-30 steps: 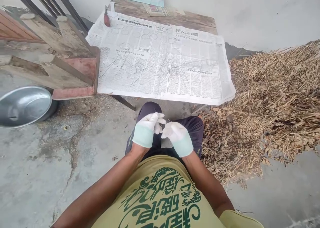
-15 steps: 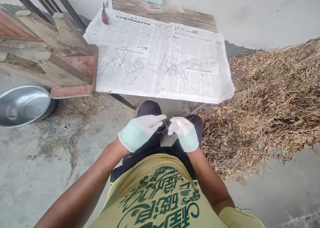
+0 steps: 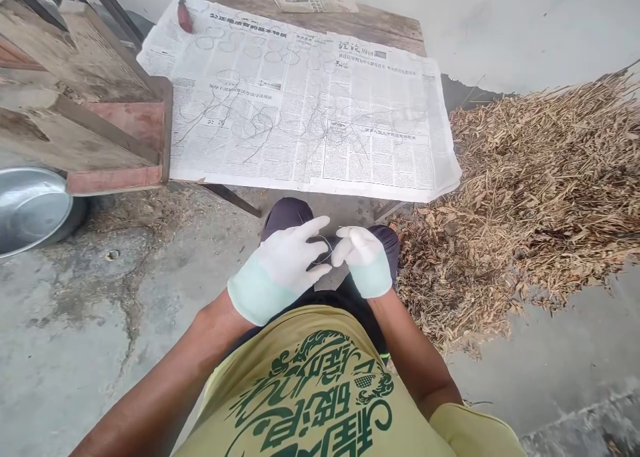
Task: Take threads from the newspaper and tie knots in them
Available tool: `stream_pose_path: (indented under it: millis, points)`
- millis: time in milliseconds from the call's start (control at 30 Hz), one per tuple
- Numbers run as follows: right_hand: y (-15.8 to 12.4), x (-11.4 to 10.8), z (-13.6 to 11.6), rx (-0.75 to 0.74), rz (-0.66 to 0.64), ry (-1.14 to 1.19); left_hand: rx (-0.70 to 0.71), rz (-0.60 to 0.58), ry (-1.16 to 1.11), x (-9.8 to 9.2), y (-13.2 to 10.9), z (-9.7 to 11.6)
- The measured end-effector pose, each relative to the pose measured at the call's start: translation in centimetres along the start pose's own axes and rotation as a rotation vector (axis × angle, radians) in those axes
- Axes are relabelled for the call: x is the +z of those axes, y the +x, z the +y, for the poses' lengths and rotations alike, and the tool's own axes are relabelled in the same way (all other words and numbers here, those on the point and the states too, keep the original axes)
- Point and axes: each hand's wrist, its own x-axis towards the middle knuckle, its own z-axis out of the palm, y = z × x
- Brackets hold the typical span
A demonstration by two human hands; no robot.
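Observation:
Above my lap, my right hand, in a white glove with a pale green cuff, is closed with its fingertips pinching a thin wire. The wire bends into a loop between both hands. My left hand, gloved the same way, has its fingers spread beside that loop; any contact there is too fine to make out. In front of my knees, newspaper covers a wooden table. Several thin wire rings and tangled loose wires lie on the paper.
A red-handled tool rests at the paper's far left corner. Left of the table are an upturned wooden stool and a metal basin on the concrete floor. Dry straw is heaped on the right, against the wall.
My left hand's fingers have spread apart from a closed pinch near the wire. My right hand keeps its pinch. The view has shifted slightly, so the table sits higher and further left.

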Motion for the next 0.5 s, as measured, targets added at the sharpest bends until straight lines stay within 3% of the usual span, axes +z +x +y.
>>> stream_pose_path:
  millis: [167,500]
  points:
    - [-0.1,0.1,0.1,0.008,-0.004,-0.004,0.013,-0.05,0.063,1.0,0.0,-1.0]
    - [0.2,-0.3,0.1,0.021,-0.024,-0.023,-0.02,0.028,-0.013,2.0,-0.3,-0.3]
